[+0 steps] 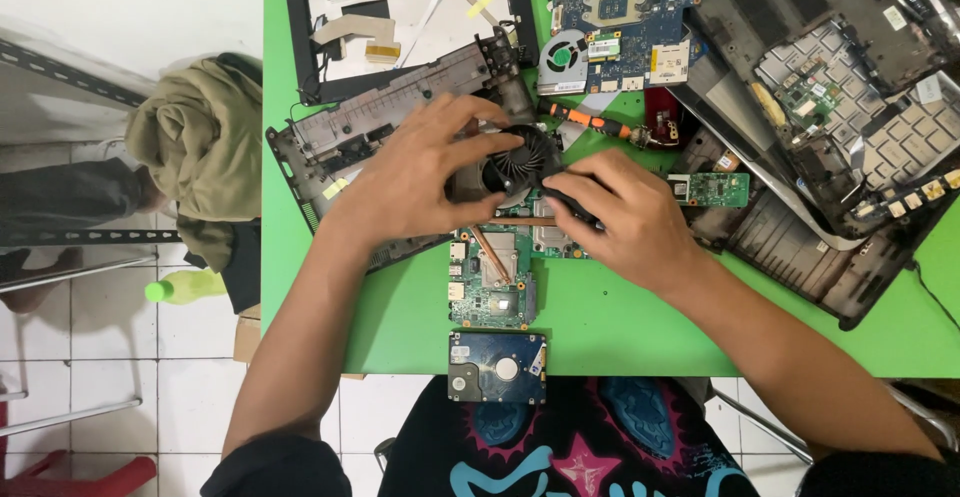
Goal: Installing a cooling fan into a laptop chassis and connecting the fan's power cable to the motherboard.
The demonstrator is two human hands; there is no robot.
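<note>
Both hands' point(425, 172) grips pinching black cooling fan point(515, 162) (atop green motherboard point(492, 292)).

Left hand point(415, 172) and right hand point(625, 217) both rest on black cooling fan point(515, 162), fingers curled at its rim. Fan sits atop green motherboard point(492, 282) on green bench point(610, 327). Hard drive point(497, 367) lies at the near edge.

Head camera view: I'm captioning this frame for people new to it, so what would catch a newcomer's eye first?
First, the two hands meeting at the centre of the bright green table: the left hand and right hand both rest on a black cooling fan above a green circuit board. Next, a hard drive lies at the near edge, and opened laptop shells crowd the far right.
</note>
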